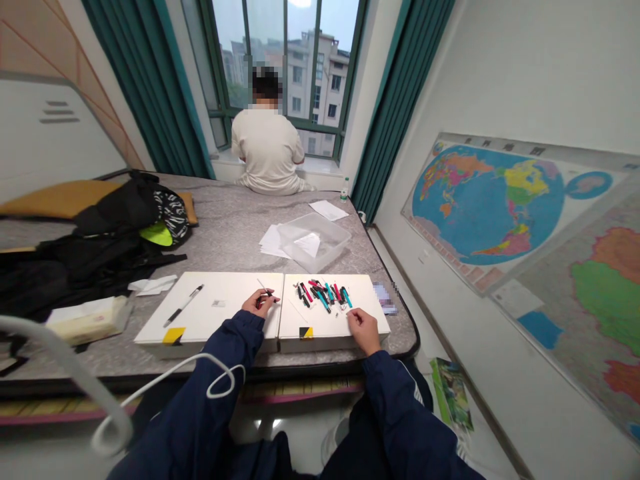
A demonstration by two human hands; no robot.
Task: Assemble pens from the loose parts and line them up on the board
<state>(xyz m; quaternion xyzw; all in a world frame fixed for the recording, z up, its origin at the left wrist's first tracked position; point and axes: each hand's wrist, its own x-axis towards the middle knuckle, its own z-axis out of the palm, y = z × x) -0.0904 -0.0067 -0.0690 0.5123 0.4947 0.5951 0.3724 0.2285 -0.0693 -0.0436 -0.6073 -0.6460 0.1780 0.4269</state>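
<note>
My left hand (257,305) is closed around a partly assembled pen (263,287), whose thin end points up and away to the left. It hovers at the right edge of the left white box (235,283). Over the near right part of the right white box (293,320), my right hand (365,329) has its fingertips pinched; what they hold, if anything, is too small to make out. Beyond it lies a pile of pen parts (326,291) in black, red and teal, with small bits close to the fingertips. A whole black-and-white pen (184,305) rests on the left box.
Behind the boxes stands a clear plastic bin (320,247) beside loose papers (273,241). A tissue pack (90,319) and black bags (90,260) are at the left. A white cable (220,380) crosses my left sleeve. A person (267,147) sits at the window.
</note>
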